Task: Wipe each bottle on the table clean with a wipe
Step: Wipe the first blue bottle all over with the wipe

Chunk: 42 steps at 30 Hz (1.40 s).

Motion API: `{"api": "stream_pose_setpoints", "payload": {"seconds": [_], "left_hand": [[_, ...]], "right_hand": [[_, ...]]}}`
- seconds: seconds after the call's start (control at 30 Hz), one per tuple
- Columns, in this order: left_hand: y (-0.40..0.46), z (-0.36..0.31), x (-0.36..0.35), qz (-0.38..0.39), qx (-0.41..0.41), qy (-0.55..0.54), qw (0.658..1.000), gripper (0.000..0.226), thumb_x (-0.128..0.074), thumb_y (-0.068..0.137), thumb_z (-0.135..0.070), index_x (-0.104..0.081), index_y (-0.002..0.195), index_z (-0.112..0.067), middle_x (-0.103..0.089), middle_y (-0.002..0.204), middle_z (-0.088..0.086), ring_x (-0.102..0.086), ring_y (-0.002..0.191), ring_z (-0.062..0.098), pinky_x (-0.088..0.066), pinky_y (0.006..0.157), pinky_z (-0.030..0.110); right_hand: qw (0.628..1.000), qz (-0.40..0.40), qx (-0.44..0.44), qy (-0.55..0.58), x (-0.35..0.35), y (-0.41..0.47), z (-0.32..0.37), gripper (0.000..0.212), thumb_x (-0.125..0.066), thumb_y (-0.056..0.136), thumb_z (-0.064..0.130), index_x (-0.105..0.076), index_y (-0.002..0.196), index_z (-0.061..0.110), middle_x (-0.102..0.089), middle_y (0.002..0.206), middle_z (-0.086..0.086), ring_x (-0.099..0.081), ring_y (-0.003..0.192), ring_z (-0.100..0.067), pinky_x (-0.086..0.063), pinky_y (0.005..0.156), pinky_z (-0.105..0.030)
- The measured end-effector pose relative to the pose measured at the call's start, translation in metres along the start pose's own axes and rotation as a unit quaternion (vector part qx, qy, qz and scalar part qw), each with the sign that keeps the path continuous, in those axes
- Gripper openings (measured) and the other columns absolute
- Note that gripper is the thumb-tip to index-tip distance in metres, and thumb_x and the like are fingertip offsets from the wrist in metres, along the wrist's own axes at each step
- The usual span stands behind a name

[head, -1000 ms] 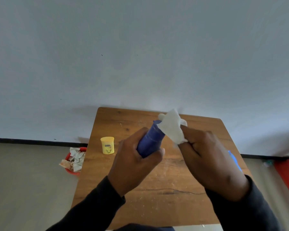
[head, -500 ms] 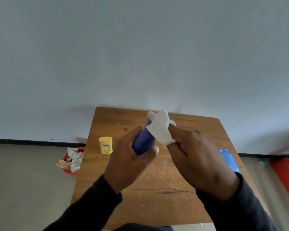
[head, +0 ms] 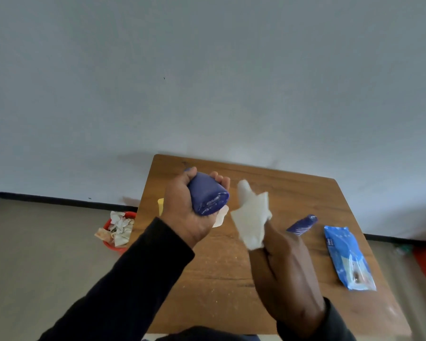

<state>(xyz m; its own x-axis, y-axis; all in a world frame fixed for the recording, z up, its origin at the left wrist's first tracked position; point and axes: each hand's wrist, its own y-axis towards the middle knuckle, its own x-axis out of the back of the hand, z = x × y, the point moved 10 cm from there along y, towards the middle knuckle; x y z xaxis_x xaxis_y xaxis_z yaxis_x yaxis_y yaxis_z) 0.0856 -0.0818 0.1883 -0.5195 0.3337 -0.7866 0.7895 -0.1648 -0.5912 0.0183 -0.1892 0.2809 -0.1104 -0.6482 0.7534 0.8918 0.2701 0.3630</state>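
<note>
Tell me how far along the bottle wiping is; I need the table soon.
Nothing can be confirmed finished, though used wipes fill the red bin beside the table. In hand: the left hand grips a blue bottle, the right hand holds a wipe just off it. Possibly left: a second blue bottle lying near the wipe pack, and a yellow container mostly hidden.

Plain pale grey-white wall (head: 231, 70) fills the upper view, unmarked apart from one small dark speck. Black skirting (head: 59, 199) meets a beige floor (head: 35, 267). Wooden counter (head: 293, 193) set against the far wall, surface grained and speckled. Red bin (head: 113, 244) of crumpled waste on floor, left
</note>
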Motion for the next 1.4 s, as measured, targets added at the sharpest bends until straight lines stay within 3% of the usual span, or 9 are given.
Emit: {"api": "stream_pose_setpoints", "payload": {"seconds": [0.17, 0.33, 0.5, 0.7, 0.9, 1.03, 1.1, 1.27, 1.4], "left_hand": [[0.003, 0.012, 0.004, -0.007, 0.067, -0.037, 0.997, 0.025, -0.056, 0.099, -0.023, -0.055, 0.089, 0.000, -0.058, 0.079, 0.015, -0.059, 0.067, 0.025, -0.060, 0.054, 0.038], [0.004, 0.018, 0.009, -0.016, 0.065, -0.008, 0.998, 0.024, -0.052, 0.100, -0.026, -0.053, 0.099, -0.002, -0.056, 0.083, 0.015, -0.057, 0.069, 0.024, -0.059, 0.052, 0.031], [0.007, 0.019, 0.012, -0.014, 0.088, -0.027, 0.996, 0.025, -0.053, 0.100, -0.026, -0.051, 0.106, -0.002, -0.056, 0.088, 0.015, -0.057, 0.071, 0.025, -0.060, 0.050, 0.035], [0.001, 0.019, 0.015, -0.030, 0.060, -0.032, 0.997, 0.025, -0.059, 0.097, -0.025, -0.055, 0.107, -0.002, -0.060, 0.088, 0.016, -0.060, 0.072, 0.024, -0.057, 0.066, 0.036], [-0.001, 0.014, 0.007, -0.026, 0.045, -0.051, 0.997, 0.024, -0.059, 0.096, -0.025, -0.056, 0.097, -0.002, -0.058, 0.078, 0.014, -0.061, 0.052, 0.025, -0.058, 0.052, 0.030], [0.001, 0.024, 0.009, -0.019, 0.061, -0.041, 0.997, 0.028, -0.058, 0.096, -0.028, -0.054, 0.101, 0.000, -0.057, 0.083, 0.012, -0.058, 0.066, 0.024, -0.056, 0.056, 0.032], [0.002, 0.035, 0.010, -0.010, 0.068, -0.032, 0.997, 0.030, -0.059, 0.094, -0.029, -0.053, 0.105, -0.002, -0.058, 0.083, 0.011, -0.059, 0.067, 0.024, -0.057, 0.057, 0.034], [-0.003, 0.030, 0.011, -0.009, -0.037, 0.007, 0.999, 0.036, -0.062, 0.094, -0.035, -0.055, 0.115, -0.007, -0.061, 0.083, 0.007, -0.061, 0.070, 0.021, -0.057, 0.068, 0.036], [-0.009, 0.013, 0.013, -0.020, -0.118, 0.060, 0.991, 0.030, -0.055, 0.098, -0.039, -0.057, 0.109, -0.011, -0.062, 0.083, 0.006, -0.064, 0.075, 0.021, -0.058, 0.077, 0.041]], "right_hand": [[0.992, 0.086, 0.058, -0.078, -0.033, -0.012, 0.022, 0.008, -0.045, 0.080, 0.022, -0.040, 0.083, 0.027, -0.050, 0.064, 0.008, -0.043, 0.046, -0.017, -0.034, 0.037, -0.034], [0.993, 0.056, 0.004, -0.102, -0.023, -0.007, 0.005, 0.003, -0.043, 0.084, 0.025, -0.045, 0.084, 0.028, -0.039, 0.062, 0.014, -0.038, 0.045, -0.011, -0.026, 0.037, -0.025], [0.991, 0.072, 0.043, -0.101, -0.035, -0.012, 0.022, 0.007, -0.045, 0.081, 0.024, -0.042, 0.086, 0.028, -0.051, 0.062, 0.008, -0.045, 0.045, -0.016, -0.038, 0.035, -0.038], [0.989, 0.053, -0.042, -0.132, -0.020, -0.004, -0.006, 0.010, -0.041, 0.084, 0.028, -0.048, 0.091, 0.028, -0.038, 0.059, 0.015, -0.039, 0.042, -0.007, -0.022, 0.037, -0.016], [0.997, 0.021, 0.005, -0.075, -0.019, -0.012, 0.013, 0.013, -0.045, 0.076, 0.021, -0.045, 0.088, 0.027, -0.044, 0.062, 0.012, -0.040, 0.045, -0.011, -0.033, 0.035, -0.031], [0.996, 0.005, 0.033, 0.077, -0.009, -0.005, 0.027, 0.002, -0.048, 0.080, 0.021, -0.049, 0.077, 0.021, -0.046, 0.067, 0.007, -0.042, 0.051, -0.017, -0.034, 0.043, -0.040], [0.996, 0.034, 0.042, 0.073, -0.016, -0.002, 0.033, 0.012, -0.044, 0.084, 0.027, -0.048, 0.075, 0.019, -0.045, 0.066, 0.006, -0.042, 0.053, -0.017, -0.034, 0.046, -0.041], [0.994, -0.039, -0.047, -0.092, -0.005, 0.009, 0.007, 0.021, -0.037, 0.090, 0.033, -0.045, 0.074, 0.022, -0.047, 0.059, 0.007, -0.043, 0.044, -0.015, -0.039, 0.039, -0.042], [0.990, -0.048, -0.064, -0.119, 0.001, 0.013, 0.000, 0.019, -0.035, 0.091, 0.034, -0.047, 0.082, 0.024, -0.047, 0.060, 0.009, -0.044, 0.043, -0.011, -0.041, 0.036, -0.038]]}}
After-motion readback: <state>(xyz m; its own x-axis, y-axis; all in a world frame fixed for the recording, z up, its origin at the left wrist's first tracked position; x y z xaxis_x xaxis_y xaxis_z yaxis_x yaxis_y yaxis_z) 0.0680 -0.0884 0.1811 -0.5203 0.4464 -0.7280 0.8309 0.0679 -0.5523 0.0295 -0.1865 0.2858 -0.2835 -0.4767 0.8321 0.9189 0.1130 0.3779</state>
